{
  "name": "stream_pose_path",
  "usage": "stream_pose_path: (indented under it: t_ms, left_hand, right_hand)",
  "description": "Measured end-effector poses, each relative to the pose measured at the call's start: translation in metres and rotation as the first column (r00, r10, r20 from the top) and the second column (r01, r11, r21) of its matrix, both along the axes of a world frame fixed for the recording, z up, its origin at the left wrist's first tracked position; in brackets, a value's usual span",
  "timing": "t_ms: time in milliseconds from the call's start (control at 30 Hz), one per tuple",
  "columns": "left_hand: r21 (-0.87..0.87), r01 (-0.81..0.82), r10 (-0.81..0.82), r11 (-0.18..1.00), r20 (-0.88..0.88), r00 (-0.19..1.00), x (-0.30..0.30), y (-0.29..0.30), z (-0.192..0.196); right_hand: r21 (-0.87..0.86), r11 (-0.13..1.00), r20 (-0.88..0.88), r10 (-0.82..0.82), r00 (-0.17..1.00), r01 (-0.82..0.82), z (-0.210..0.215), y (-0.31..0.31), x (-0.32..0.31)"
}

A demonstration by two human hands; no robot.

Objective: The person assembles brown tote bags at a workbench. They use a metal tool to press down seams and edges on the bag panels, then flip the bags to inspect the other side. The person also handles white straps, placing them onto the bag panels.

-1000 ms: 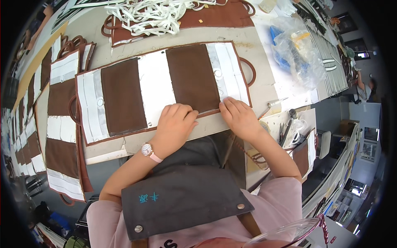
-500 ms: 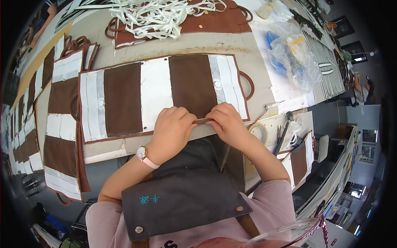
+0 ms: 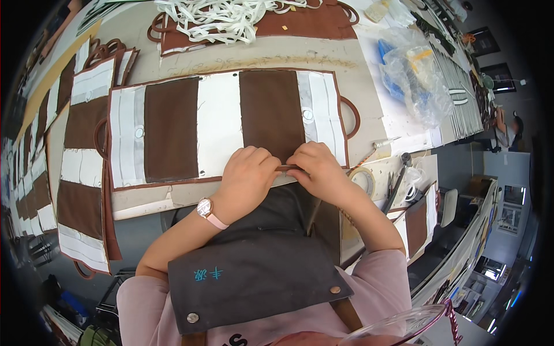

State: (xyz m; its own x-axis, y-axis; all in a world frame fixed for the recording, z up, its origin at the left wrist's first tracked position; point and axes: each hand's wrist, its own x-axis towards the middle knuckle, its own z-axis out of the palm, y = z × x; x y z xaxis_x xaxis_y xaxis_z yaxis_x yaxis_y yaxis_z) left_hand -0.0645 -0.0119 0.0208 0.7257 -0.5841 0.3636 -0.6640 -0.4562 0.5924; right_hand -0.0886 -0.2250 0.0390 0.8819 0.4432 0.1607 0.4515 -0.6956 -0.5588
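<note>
A flat bag panel (image 3: 219, 124) with brown and white bands, a reddish-brown edge and a looped handle at each end lies across the table before me. My left hand (image 3: 247, 173) pinches its near edge, right of the middle. Close beside it, my right hand (image 3: 317, 171) pinches the same edge, thumb below and fingers above. Between the two hands a short stretch of the brown edge (image 3: 288, 168) shows, raised a little off the table. Round white snaps (image 3: 308, 116) sit on the pale end bands.
White tape lies heaped (image 3: 210, 20) on a brown piece (image 3: 311, 24) at the back. More striped panels (image 3: 86, 164) are stacked at left, overhanging the table. A clear plastic bag (image 3: 424, 86), a brush-like tool (image 3: 384, 142), a tape roll (image 3: 362, 180) and scissors (image 3: 398, 181) are at right.
Both hands keep their pinch on the panel's near edge, with the left hand slightly farther right. The whole view has shifted a little.
</note>
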Motion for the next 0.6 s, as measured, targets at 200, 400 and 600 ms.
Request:
stream_pose_path:
  t_ms: [200,400,600]
  left_hand:
    - [-0.065,-0.021,0.019,0.998,-0.033,0.999,-0.001,-0.003,-0.001]
    - [-0.049,-0.025,0.024,0.998,-0.015,1.0,-0.003,-0.003,-0.001]
    - [-0.031,-0.026,0.024,0.999,-0.032,0.999,-0.003,-0.001,0.003]
  right_hand:
    - [-0.055,0.997,0.071,0.057,0.996,-0.053,-0.004,0.002,-0.002]
    - [-0.093,0.993,0.151,0.088,0.985,-0.075,-0.009,0.003,-0.006]
    - [-0.085,0.995,0.108,0.059,0.992,-0.05,-0.005,0.005,-0.01]
